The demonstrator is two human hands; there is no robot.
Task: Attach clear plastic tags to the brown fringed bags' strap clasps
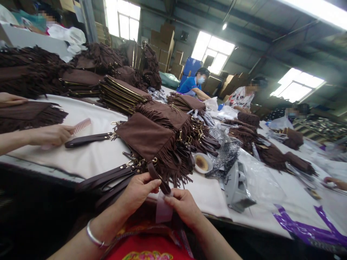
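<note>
at the left edge of the frame, a co-worker's hand (58, 135) grips a pink comb (82, 126) above the white-covered counter (100, 159), near a fringed brown piece (29, 113). stacked brown pouches with gold zippers (123, 94) occupy the upper left to centre of the frame. at centre, a brown fringed pouch (146, 135) lies flat on the pile, dark straps extending to its left. in the lower centre, the left hand (141, 189) pinches a dark strap loop (159, 178) between thumb and fingers at the counter's front edge. just right of it, the right hand (183, 204) pinches a small pale translucent slip (163, 208) between thumb and fingers, against the strap's lower end. right of centre, a white bowl with brown residue (202, 163) sits beside a black-and-white patterned cloth (225, 150); a grey-white device (238, 187) stands nearby. torn purple plastic (309, 229) lies at lower right.
</note>
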